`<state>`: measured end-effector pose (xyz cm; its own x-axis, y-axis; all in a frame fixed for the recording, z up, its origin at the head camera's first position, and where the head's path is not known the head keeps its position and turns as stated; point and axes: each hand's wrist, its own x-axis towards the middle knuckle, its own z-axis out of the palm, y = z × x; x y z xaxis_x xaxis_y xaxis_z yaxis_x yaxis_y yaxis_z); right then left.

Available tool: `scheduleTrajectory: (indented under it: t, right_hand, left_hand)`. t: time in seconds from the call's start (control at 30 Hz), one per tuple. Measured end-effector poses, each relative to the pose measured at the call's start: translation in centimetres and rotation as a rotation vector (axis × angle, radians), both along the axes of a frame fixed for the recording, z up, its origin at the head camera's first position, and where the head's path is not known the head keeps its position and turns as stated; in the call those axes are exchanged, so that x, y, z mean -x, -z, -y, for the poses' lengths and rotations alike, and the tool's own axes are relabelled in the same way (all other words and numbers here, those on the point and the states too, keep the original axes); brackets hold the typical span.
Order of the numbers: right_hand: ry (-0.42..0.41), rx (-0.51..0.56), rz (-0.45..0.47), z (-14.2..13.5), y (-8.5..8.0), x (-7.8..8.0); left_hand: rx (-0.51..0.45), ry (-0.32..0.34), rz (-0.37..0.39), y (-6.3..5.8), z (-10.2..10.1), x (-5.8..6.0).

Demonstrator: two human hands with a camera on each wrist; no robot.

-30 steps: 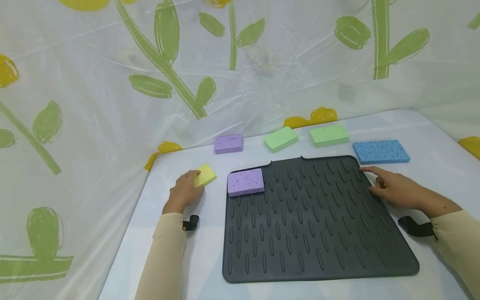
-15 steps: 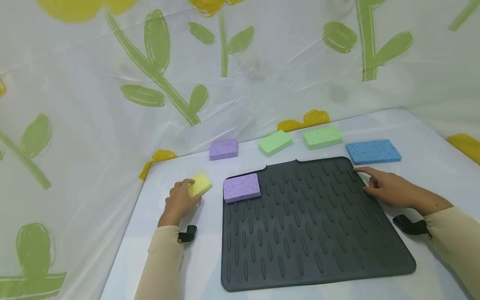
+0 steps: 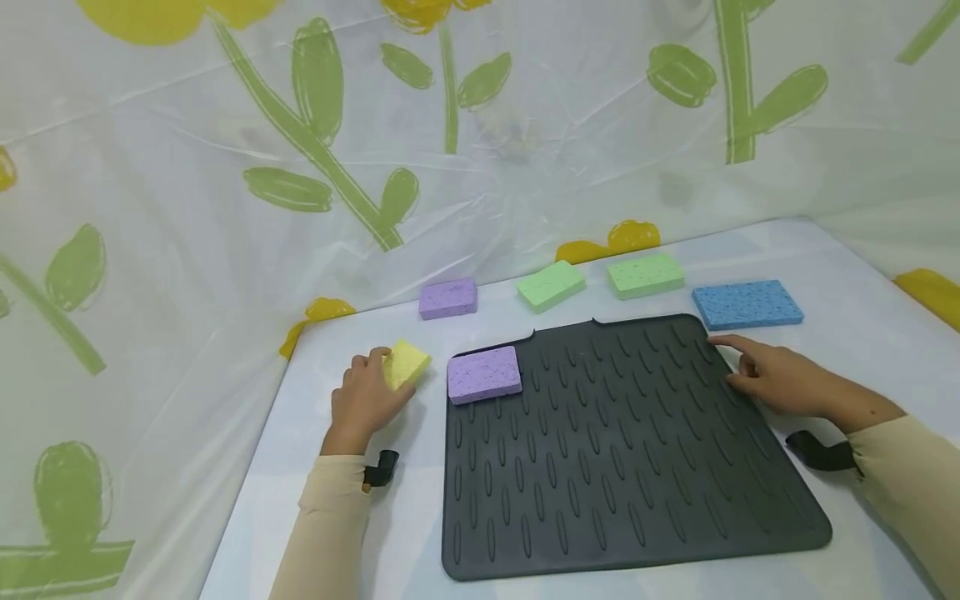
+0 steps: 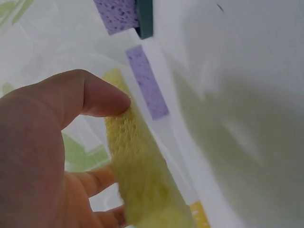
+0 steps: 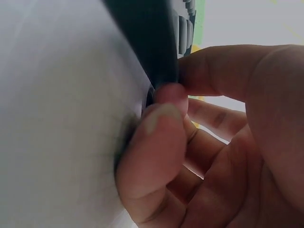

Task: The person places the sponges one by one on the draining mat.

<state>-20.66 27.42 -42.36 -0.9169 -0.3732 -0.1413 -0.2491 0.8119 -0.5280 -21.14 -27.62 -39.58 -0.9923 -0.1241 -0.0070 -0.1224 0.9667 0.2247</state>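
In the head view my left hand point(image 3: 363, 404) holds a yellow sponge point(image 3: 407, 365) just left of the dark mat. The left wrist view shows the thumb on one side of this yellow sponge point(image 4: 137, 156) and fingers behind it; a shadow falls on the table beside it. My right hand point(image 3: 787, 375) rests at the mat's far right corner, index finger extended onto the edge, other fingers bent. In the right wrist view its fingertips point(image 5: 159, 137) touch the mat's edge point(image 5: 147, 33). The dark ribbed mat point(image 3: 600, 467) carries a purple sponge point(image 3: 484, 375) in its far left corner.
Along the table's point(image 3: 300, 533) far side lie another purple sponge point(image 3: 448, 299), a tilted green sponge point(image 3: 551, 287), a second green sponge point(image 3: 645, 276) and a larger blue sponge point(image 3: 747, 304). A flower-printed sheet point(image 3: 187, 250) hangs behind and to the left.
My left hand has taken firmer hold of the yellow sponge and raised it slightly, moving it a little right. The right hand keeps its place on the mat's edge. The head view has shifted slightly.
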Motion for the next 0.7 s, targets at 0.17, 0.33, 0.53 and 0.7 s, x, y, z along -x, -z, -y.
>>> scheduleTrajectory:
  t: [0.17, 0.33, 0.53, 0.7]
  right_hand:
    - [-0.001, 0.002, 0.007, 0.0, 0.1, -0.1]
    - [-0.002, -0.008, 0.005, 0.0, -0.1, 0.0]
    - [-0.015, -0.002, 0.010, 0.2, -0.2, 0.2]
    - [-0.005, -0.010, -0.002, 0.0, -0.3, 0.1]
  left_hand:
    - [0.005, 0.002, -0.044, -0.7, -1.1, -0.5]
    - [0.009, 0.028, -0.083, -1.5, -2.6, -1.1]
    - [0.042, 0.114, -0.178, -2.4, -4.0, -2.2]
    - [0.072, 0.193, -0.230, -3.0, -5.7, -2.8]
